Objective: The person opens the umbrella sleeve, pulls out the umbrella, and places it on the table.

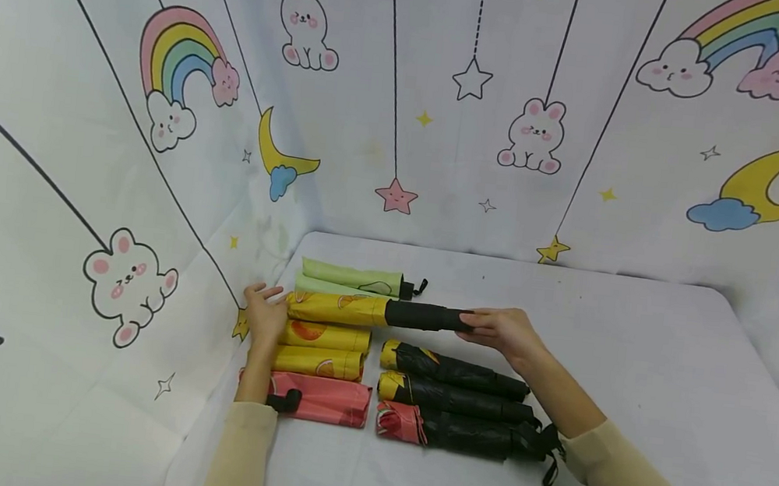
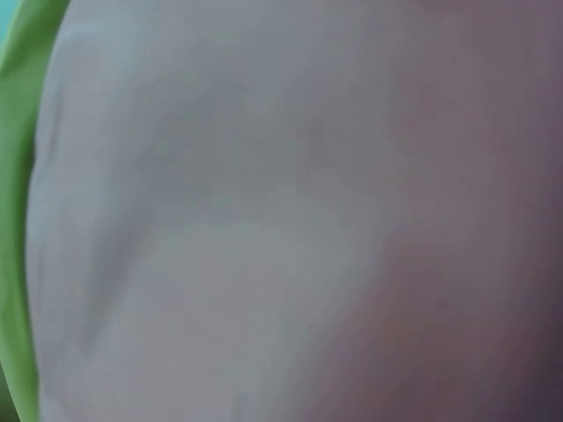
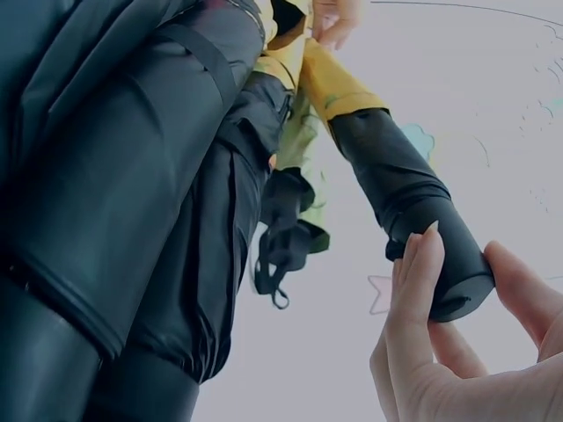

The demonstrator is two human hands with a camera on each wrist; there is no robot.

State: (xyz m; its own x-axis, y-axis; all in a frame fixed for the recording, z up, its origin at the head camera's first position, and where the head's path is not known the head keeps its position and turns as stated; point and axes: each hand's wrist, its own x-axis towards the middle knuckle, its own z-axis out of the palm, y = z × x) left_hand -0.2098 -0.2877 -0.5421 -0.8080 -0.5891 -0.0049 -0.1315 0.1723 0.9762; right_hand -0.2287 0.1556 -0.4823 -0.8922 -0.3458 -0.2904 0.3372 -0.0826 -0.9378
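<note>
In the head view my right hand (image 1: 510, 337) pinches the black handle end of a folded umbrella (image 1: 428, 317) between thumb and fingers. The umbrella's other part lies inside a yellow sleeve printed with orange slices (image 1: 337, 308). At the sleeve's far left end is my left hand (image 1: 266, 317), its fingers spread and touching that end. From the right wrist camera, the thumb and fingertips (image 3: 428, 251) grip the round black handle (image 3: 453, 272), and part of the left hand (image 3: 339, 19) shows by the yellow sleeve. The left wrist view is blurred and shows no hand clearly.
Two yellow sleeves (image 1: 319, 350) and a pink-red sleeve (image 1: 328, 400) lie nearer me on the white table (image 1: 599, 334). To their right lie several folded black umbrellas (image 1: 462, 399). Light-green sleeves, one with an umbrella (image 1: 351, 274), lie behind. Printed cloth walls (image 1: 442, 138) surround the table.
</note>
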